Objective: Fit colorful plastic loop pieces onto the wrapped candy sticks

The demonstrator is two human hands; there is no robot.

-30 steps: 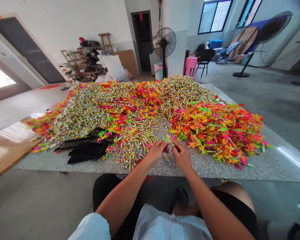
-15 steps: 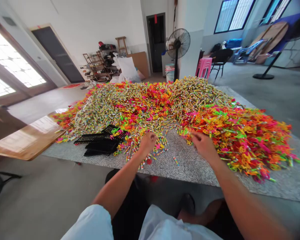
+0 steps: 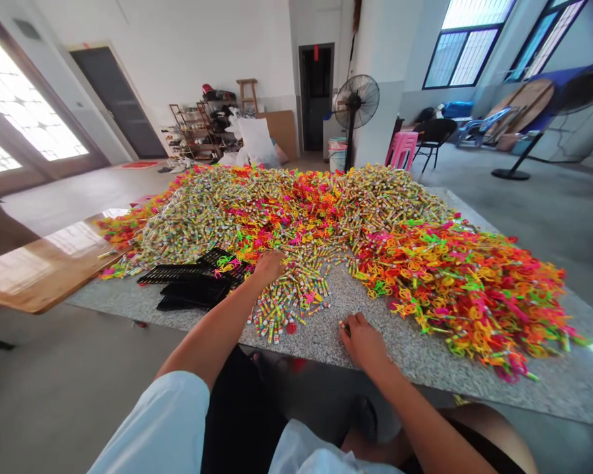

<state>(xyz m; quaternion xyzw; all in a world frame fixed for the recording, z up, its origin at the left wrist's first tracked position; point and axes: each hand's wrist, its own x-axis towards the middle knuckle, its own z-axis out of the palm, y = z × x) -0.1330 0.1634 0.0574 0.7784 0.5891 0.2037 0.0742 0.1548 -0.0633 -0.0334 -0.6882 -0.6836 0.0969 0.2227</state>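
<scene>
My right hand [image 3: 364, 339] is low over the bare granite near the front edge, its fingers closed on a small printed tube [image 3: 344, 325] of which only an end shows. My left hand [image 3: 269, 266] reaches into the middle heap, among loose printed tubes [image 3: 277, 309] and brightly coloured plastic pieces [image 3: 257, 245]. Its fingertips point away and are hidden, so whether they grip anything cannot be seen. To the right spreads a large pile of tubes with orange, yellow, pink and green plastic loops [image 3: 454, 283]. Black slotted trays [image 3: 192, 289] lie stacked left of my left hand.
The speckled granite table [image 3: 321, 336] carries high heaps of tubes [image 3: 192, 210] along its back. A polished wooden table [image 3: 44, 263] adjoins on the left. Behind stand a fan [image 3: 356, 102], pink stools [image 3: 402, 148] and a shelf rack [image 3: 192, 128].
My right hand has come from the right pile's edge down to the tube lying on the bare granite and closed on it. My left hand has moved left and farther into the heap.
</scene>
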